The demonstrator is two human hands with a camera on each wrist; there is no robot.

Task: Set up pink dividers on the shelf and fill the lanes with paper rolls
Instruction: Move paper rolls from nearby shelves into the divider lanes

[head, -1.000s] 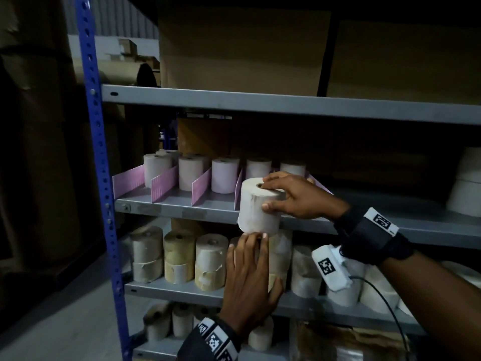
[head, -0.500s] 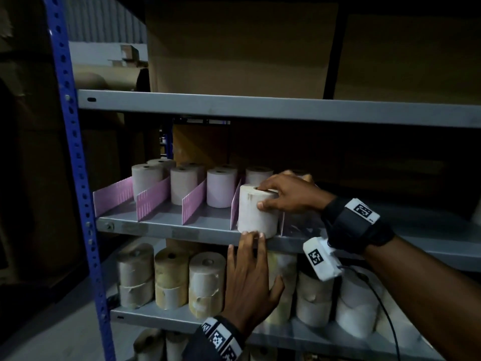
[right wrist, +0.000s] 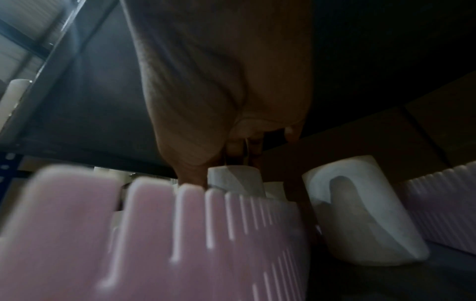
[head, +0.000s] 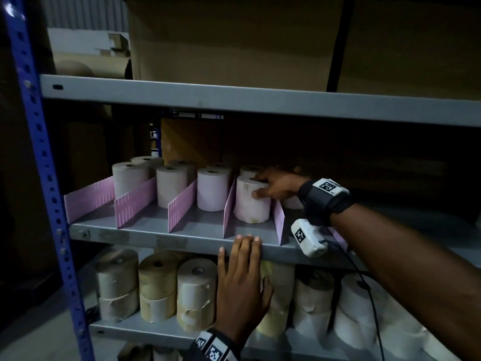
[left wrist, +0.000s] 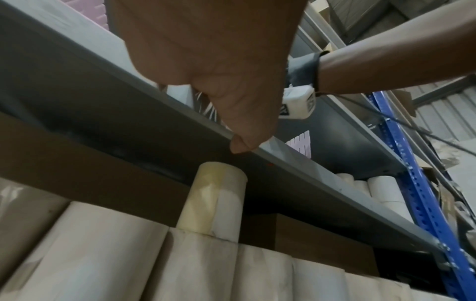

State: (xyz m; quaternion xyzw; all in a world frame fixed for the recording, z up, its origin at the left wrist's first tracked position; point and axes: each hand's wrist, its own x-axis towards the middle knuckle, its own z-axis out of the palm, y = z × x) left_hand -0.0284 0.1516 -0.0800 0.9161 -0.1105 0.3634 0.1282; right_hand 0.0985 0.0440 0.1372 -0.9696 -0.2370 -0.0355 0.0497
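Note:
Several pink dividers point(head: 134, 201) stand in a row on the grey middle shelf point(head: 182, 237), with paper rolls point(head: 212, 188) upright in the lanes between them. My right hand point(head: 273, 185) grips a white paper roll point(head: 251, 201) from the right, thumb on its side and fingers over its top; the roll stands on the shelf between two dividers. My left hand point(head: 240, 280) lies flat with straight fingers, its fingertips point(head: 247, 239) touching the shelf's front edge. In the right wrist view a pink divider point(right wrist: 180, 234) fills the foreground before the held roll point(right wrist: 235, 177).
A blue upright post point(head: 39, 162) frames the rack on the left. The shelf below holds stacked cream and white rolls point(head: 156, 290). Cardboard boxes point(head: 234, 40) sit on the upper shelf point(head: 260, 100). Another roll point(right wrist: 360, 209) stands in the lane right of the held one.
The right hand has set the roll down onto the shelf and pushed it back into the lane between two dividers. The left hand stays at the shelf edge.

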